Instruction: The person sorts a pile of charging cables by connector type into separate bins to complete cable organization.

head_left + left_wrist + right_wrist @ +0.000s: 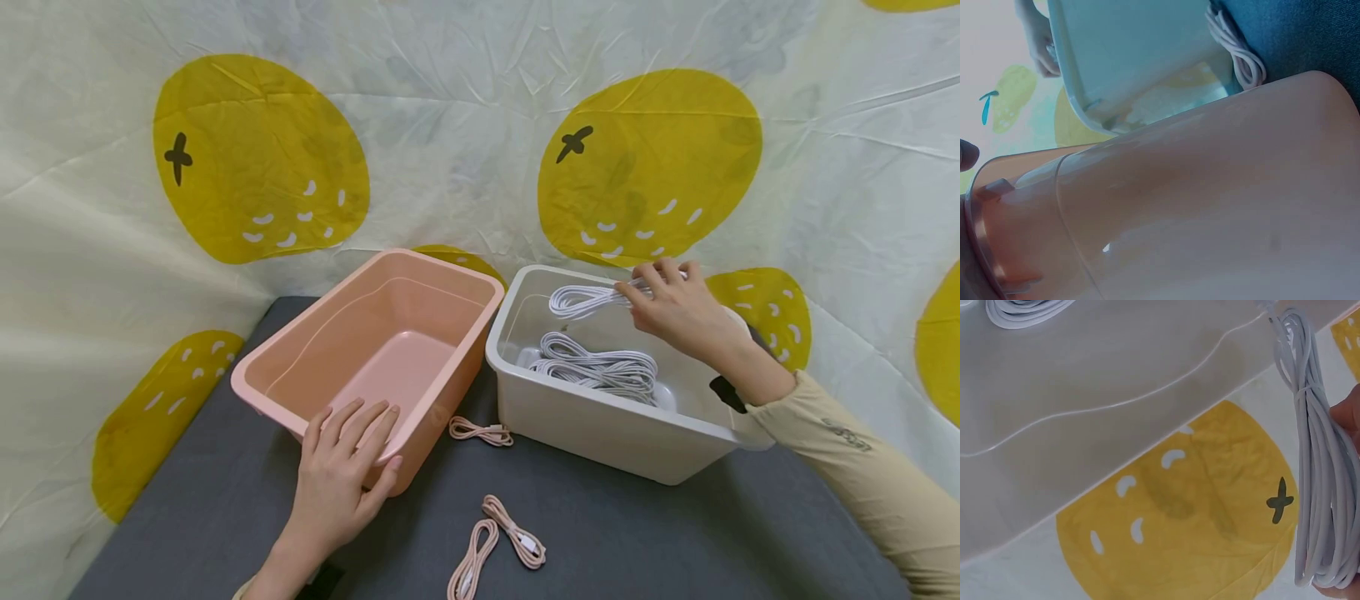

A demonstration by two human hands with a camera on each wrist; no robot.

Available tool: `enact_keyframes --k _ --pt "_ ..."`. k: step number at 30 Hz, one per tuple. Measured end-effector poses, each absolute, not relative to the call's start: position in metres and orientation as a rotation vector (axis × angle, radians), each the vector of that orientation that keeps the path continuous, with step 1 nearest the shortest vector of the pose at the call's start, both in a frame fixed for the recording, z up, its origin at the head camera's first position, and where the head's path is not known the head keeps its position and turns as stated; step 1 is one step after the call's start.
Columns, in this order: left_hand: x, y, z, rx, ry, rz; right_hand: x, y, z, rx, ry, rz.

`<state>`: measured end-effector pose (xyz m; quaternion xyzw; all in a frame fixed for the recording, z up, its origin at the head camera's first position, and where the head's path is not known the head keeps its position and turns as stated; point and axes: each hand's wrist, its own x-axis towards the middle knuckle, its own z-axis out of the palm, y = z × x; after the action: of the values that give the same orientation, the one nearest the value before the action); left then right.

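My right hand (682, 312) grips a bundled white cable (581, 302) above the far side of the white bin (600, 433). In the right wrist view this folded cable (1325, 506) is tied around its middle. Inside the white bin lies a pile of white cables (600, 367). My left hand (337, 475) rests on the near rim of the pink bin (446, 408), fingers reaching over the edge and thumb outside. No items show inside the pink bin. The left wrist view is mostly filled by that bin's outer wall (1210, 200).
A pink cable (495, 433) lies on the dark grey table (645, 542) between the bins. Closer to me lie two more bundled pink cables, one (513, 529) with a white plug, the other (457, 579) beside it. A patterned curtain (450, 167) hangs behind.
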<state>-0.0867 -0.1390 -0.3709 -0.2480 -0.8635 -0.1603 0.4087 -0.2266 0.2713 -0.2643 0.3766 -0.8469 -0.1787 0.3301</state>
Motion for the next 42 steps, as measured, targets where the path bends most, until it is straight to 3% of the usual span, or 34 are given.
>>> enact_keyframes --k 18,42 --pt "-0.087 -0.139 -0.37 -0.635 -2.137 -0.413 -0.214 0.275 -0.254 0.946 -2.268 -0.311" --pt "-0.088 -0.139 -0.37 -0.634 -2.133 -0.416 -0.153 0.242 -0.256 1.064 -2.057 -0.218"
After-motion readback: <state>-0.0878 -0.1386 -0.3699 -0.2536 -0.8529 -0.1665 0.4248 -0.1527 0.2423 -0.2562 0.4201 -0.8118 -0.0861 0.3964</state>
